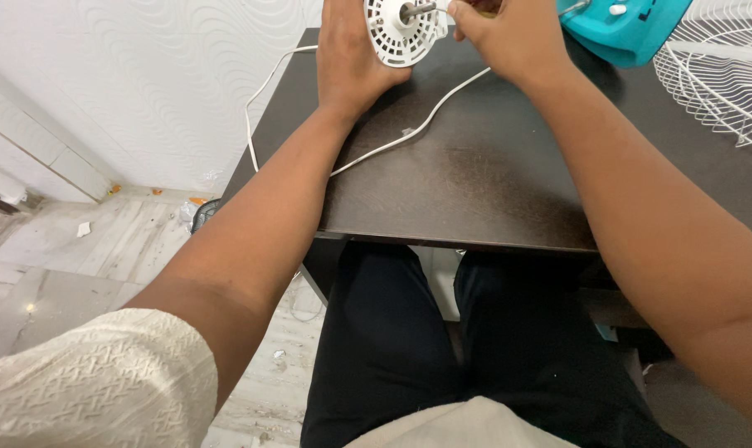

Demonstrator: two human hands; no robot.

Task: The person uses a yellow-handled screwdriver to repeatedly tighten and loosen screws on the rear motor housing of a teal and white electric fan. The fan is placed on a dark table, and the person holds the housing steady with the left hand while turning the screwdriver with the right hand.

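Observation:
A white round vented fan motor housing [399, 37] with a metal shaft [416, 10] stands at the far edge of the dark table [475, 174]. My left hand [348, 54] grips the housing from its left side. My right hand [506, 35] is closed on something small at the shaft's right end; what it pinches is hidden by the fingers and the frame edge. A white power cord [409, 133] runs from under the housing across the table and loops off its left side.
A turquoise fan body [620, 29] lies at the top right, next to a white wire fan grille [720, 79] at the right edge. Pale tiled floor [102, 249] with small scraps lies to the left. My black-trousered legs sit under the table.

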